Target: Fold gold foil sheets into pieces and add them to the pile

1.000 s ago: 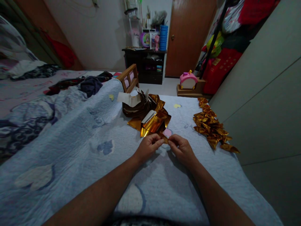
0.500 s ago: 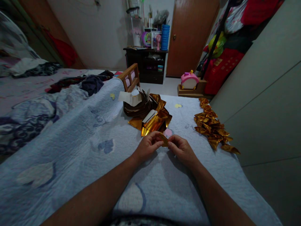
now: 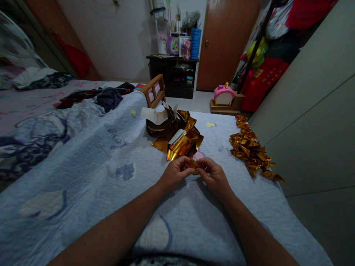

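Between my two hands is a small piece of gold foil paper, partly hidden by the fingers. My left hand pinches its left side with thumb and fingertips. On its right side my right hand pinches it too, the thumb lying over the foil. Just beyond my hands lie shiny gold foil sheets, loosely spread, beside a thick curled stack of papers with pale edges. To the right, a row of folded gold foil pieces runs along the bed's edge.
A pale blue quilt with heart shapes covers the bed. Rumpled clothes lie at the left. Past the bed stand a wooden rail, a dark cabinet and a pink toy. A pale cabinet wall borders the right side.
The fingers have drawn closer together on the gold foil paper, my right thumb moving left over it. The foil between them is more covered. The piles have stayed put.
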Tool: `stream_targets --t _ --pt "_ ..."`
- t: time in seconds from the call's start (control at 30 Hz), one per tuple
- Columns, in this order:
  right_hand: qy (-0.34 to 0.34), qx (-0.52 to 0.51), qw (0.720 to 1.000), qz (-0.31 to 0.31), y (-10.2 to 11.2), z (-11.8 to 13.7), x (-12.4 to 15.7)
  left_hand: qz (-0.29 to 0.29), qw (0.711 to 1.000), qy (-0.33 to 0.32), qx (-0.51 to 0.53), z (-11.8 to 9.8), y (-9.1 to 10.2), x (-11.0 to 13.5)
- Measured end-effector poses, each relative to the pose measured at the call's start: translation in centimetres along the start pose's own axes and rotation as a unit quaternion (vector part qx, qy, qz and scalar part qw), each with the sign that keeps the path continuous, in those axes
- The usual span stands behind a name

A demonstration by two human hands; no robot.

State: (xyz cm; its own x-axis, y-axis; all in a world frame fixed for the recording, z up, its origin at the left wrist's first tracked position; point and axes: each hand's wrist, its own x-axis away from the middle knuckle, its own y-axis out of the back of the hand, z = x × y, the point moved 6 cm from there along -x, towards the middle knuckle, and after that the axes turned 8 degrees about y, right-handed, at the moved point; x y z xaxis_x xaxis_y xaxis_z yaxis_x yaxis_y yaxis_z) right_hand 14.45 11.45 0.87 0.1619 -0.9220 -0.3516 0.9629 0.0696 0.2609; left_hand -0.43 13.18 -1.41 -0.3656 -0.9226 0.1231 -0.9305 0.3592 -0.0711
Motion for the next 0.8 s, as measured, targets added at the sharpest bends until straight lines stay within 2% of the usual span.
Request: stream_targets --t 0.3,0.43,0.57,0.8 --pt "-0.071 -0.101 0.992 -0.005 -0.4 -0.21 0.29 -0.018 1.0 0.003 -0.003 -0.56 0.13 0.42" --pt "-0.085 -0.128 0.988 -0.009 -0.46 -0.42 0.43 -0.02 1.0 0.001 -0.013 -0.32 0.21 0.4" --pt "-0.092 -0.165 0.982 -0.01 -0.57 -0.43 0.45 -0.021 0.999 -0.01 0.024 -0.27 0.23 0.38" --pt "-0.105 -0.21 0.972 -0.009 -0.54 -0.84 0.52 0.038 0.995 -0.014 0.088 -0.95 -0.23 0.67"
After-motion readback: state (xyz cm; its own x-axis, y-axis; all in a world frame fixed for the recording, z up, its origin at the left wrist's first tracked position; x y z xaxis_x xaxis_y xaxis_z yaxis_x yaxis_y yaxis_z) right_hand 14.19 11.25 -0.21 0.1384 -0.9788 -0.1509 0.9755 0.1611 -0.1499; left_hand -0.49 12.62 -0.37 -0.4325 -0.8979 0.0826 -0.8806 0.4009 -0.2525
